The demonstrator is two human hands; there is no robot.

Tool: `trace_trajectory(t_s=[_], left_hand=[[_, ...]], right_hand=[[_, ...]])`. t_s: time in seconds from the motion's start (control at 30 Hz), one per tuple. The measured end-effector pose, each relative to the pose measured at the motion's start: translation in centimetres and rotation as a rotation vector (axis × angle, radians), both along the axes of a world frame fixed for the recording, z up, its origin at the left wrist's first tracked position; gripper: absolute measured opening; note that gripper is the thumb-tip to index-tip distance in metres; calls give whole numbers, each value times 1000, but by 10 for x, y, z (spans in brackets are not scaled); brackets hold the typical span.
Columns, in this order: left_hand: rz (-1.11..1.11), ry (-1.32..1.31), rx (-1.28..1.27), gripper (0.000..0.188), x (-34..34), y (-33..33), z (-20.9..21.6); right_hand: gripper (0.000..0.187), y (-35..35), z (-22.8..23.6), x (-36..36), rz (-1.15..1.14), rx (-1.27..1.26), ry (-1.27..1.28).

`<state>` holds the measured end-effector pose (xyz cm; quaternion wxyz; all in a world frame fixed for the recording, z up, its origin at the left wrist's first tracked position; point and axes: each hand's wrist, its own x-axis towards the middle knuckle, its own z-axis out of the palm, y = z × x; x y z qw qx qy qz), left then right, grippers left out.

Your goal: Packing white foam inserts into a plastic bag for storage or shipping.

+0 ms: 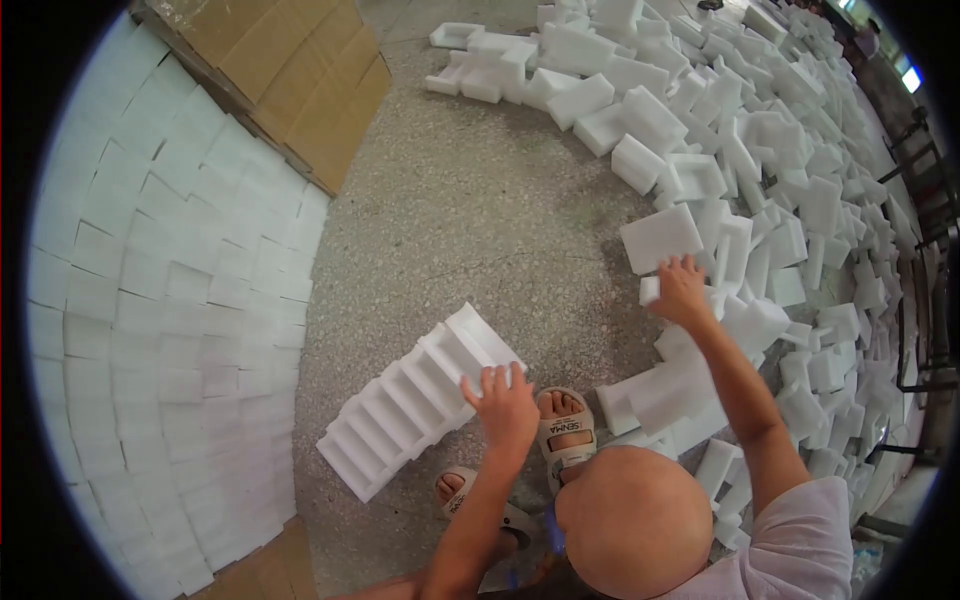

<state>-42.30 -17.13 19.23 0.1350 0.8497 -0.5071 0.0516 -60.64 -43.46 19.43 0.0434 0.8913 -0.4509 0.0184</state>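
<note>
A row of nested white foam pieces (400, 405) lies slantwise on the floor at lower centre, with open slots along it. My left hand (502, 408) rests at its far right end, fingers spread across the end piece. At the edge of a heap on the right, my right hand (682, 292) has its bent fingers over the lower edge of a blocky white foam piece (660, 238). The thumb is near a smaller white part below, and I cannot tell whether that belongs to the same piece.
A large heap of loose white foam pieces (760, 150) covers the right. Stacked white foam (170, 330) forms a wall on the left, with a cardboard stack (290, 80) behind. My sandalled feet (566, 428) and bent knee (640, 520) are close below.
</note>
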Motion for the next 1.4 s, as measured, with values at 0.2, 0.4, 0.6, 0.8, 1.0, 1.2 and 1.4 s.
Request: trace_trajectory(t_s=[0.2,0.4,0.6,0.8,1.0,1.2,1.4], left_hand=[[-236,290,146,57,-45,-44,-26],[-350,794,21,96,-66,-100,-14],[-185,739,64,75,-63,-106,-59],[-121,302,49,43,-45,-76,-52],[-90,111,131,36,-21,-38,-69],[-82,91,253,36,-7,-31,-56],[-41,215,268,38,4,-14,-64]], right_hand=[[22,-17,-27,-45,123,167,383],[14,20,-22,41,323,519,-159],[28,-20,-41,33,273,1372,-388],[37,-131,-54,2,241,-422,-106],[28,-95,-28,37,305,201,76],[22,40,-67,144,253,370,-197],[32,74,-67,177,408,594,-207]])
